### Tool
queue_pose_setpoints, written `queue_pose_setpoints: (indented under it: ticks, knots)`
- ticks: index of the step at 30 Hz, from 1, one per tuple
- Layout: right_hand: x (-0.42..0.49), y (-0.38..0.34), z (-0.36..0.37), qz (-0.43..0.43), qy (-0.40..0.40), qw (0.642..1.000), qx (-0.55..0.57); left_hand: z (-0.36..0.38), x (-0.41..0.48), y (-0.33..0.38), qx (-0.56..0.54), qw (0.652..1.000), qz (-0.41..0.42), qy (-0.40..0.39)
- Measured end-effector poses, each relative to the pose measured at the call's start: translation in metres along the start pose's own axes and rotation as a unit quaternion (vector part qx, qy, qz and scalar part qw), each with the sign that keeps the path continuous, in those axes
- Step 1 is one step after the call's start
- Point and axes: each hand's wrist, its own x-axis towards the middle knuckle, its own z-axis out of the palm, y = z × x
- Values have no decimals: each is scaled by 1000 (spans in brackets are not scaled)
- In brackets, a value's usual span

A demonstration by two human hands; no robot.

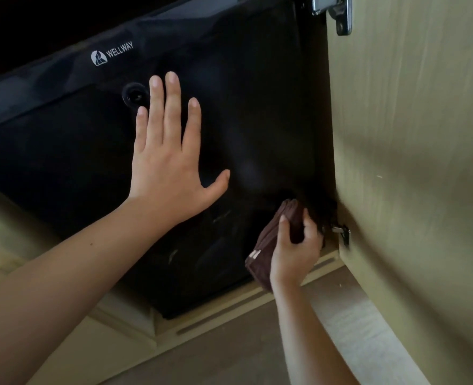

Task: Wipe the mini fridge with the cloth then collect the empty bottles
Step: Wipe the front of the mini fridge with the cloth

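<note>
The black mini fridge fills the middle of the head view, set inside a wooden cabinet, with a white WELLWAY logo at its upper left and a round lock below it. My left hand lies flat on the fridge door, fingers straight and spread. My right hand grips a folded brown cloth and holds it against the door's lower right corner, close to the cabinet hinge. No bottles are in view.
The open light-wood cabinet door stands along the right, with metal hinges at its top and bottom. The cabinet's wooden base frame runs under the fridge. Floor lies below.
</note>
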Motion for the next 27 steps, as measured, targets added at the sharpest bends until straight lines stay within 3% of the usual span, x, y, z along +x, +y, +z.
queue_pose_setpoints:
  ticks: [4, 9, 13, 17, 21, 24, 27]
  knots:
    - [-18, 19, -6, 69, -47, 996, 10, 3, 0, 1, 11, 1000, 9, -3]
    - [40, -5, -6, 52, 60, 996, 33, 3, 0, -1, 28, 999, 18, 3]
    - [40, 1, -1, 48, 66, 997, 8, 0, 3, 2, 17, 1000, 6, -15]
    - [-2, 38, -6, 82, 3, 996, -20, 21, -12, 31, 30, 980, 185, -70]
    - [-5, 50, -18, 117, -41, 992, -26, 34, -20, 30, 73, 968, 220, -96]
    - [23, 39, -20, 129, 10, 992, -2, 34, -16, 15, 68, 961, 254, -90]
    - [35, 31, -15, 123, 56, 991, 23, 32, -18, 25, 56, 965, 235, -105]
